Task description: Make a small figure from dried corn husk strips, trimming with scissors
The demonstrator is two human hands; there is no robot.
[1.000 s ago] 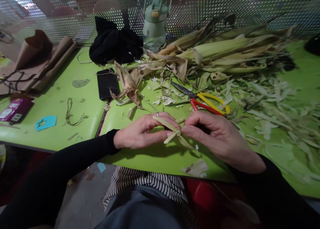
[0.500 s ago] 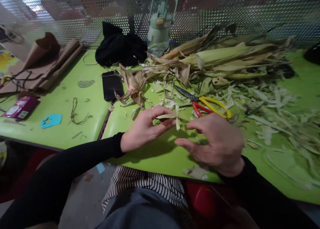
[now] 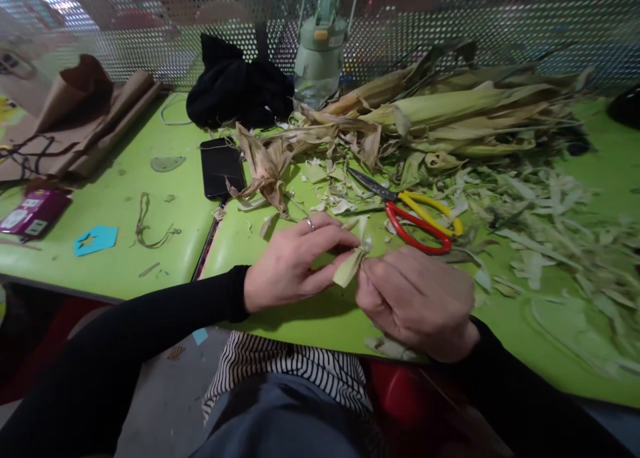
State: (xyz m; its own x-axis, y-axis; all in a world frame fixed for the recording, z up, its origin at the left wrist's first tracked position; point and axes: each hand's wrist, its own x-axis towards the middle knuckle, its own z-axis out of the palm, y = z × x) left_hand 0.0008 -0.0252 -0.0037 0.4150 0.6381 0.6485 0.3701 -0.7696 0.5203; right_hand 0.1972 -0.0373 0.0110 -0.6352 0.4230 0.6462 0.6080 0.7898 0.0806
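Between my two hands is a small piece of pale green corn husk (image 3: 349, 267), folded or knotted with its ends sticking out. My left hand (image 3: 300, 255), a ring on one finger, pinches it from the left with thumb and fingertips. From the right, my right hand (image 3: 417, 298) is closed on the same piece, its fingertips mostly hidden behind the knuckles. Just beyond my right hand lie scissors (image 3: 417, 228) with one red and one yellow handle, blades pointing away to the left. Husk shreds (image 3: 535, 245) are strewn to the right.
At the back lies a heap of corn husks (image 3: 450, 111) beside a green water bottle (image 3: 319, 61). A phone (image 3: 221, 168), a black cloth (image 3: 240, 91), brown paper (image 3: 95, 111), a purple packet (image 3: 35, 213) and a blue paper cutout (image 3: 95, 239) are on the left.
My right hand has come in from the right and closed on the husk piece, which has turned between my fingers. More of the scissors' red handle shows.
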